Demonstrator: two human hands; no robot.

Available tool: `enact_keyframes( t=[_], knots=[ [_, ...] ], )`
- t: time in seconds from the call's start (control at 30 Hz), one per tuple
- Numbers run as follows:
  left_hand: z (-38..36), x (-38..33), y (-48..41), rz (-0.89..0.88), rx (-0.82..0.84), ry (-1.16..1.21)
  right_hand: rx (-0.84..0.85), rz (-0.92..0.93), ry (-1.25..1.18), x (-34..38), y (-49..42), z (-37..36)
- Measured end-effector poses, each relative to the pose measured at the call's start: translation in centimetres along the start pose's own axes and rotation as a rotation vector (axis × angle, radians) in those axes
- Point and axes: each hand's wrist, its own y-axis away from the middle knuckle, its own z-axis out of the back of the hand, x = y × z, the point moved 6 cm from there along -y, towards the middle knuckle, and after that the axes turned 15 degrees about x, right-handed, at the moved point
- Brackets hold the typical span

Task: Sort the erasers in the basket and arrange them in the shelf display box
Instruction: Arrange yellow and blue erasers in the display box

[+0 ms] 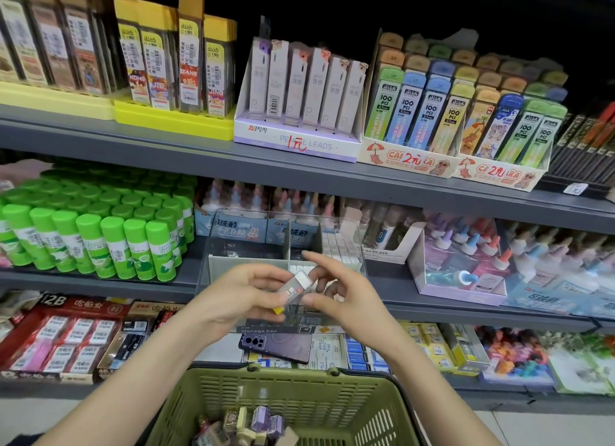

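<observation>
A clear plastic display box (pixel 357 246) stands on the middle shelf, with white erasers (pixel 339 251) packed in its right compartment. Just in front of it, my left hand (pixel 239 296) and my right hand (pixel 339 296) meet around a white eraser in a grey sleeve (pixel 294 287). The left hand also grips a small yellow eraser (pixel 278 310) under its fingers. The right hand's fingers touch the grey-sleeved eraser from the right. Below, an olive green basket (pixel 299 399) holds several loose erasers (pixel 253 427) in purple, cream and grey wrappers.
Green glue sticks (pixel 100 236) fill the middle shelf at left; glue bottles (pixel 472 252) stand at right. Pencil lead boxes (pixel 299 93) line the upper shelf. A purple phone (pixel 276 346) lies on eraser boxes on the lower shelf, above the basket rim.
</observation>
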Motion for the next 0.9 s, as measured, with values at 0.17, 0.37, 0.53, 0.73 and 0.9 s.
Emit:
enact_keyframes(
  t=[0.17, 0.37, 0.53, 0.73, 0.9],
  knots=[
    [-0.9, -0.1, -0.2, -0.029, 0.070, 0.077, 0.001, 0.055, 0.100, 1.7, 0.8, 1.8],
    [0.9, -0.5, -0.4, -0.103, -0.239, -0.819, -0.033, -0.193, 0.447, 0.2, 1.0, 5.5],
    [-0.2, 0.8, -1.4, -0.088, -0.152, -1.147, 0.013, -0.236, 0.549, -1.4, -1.0, 2.4],
    [-0.2, 1.3, -1.4, -0.110, -0.178, -1.207, -0.009, -0.275, 0.532, -3.2, -2.0, -0.3],
    [-0.3, 1.4, -1.5, -0.139, -0.179, -1.243, -0.092, -0.335, 0.517, -3.6, -1.8, 0.0]
  ],
)
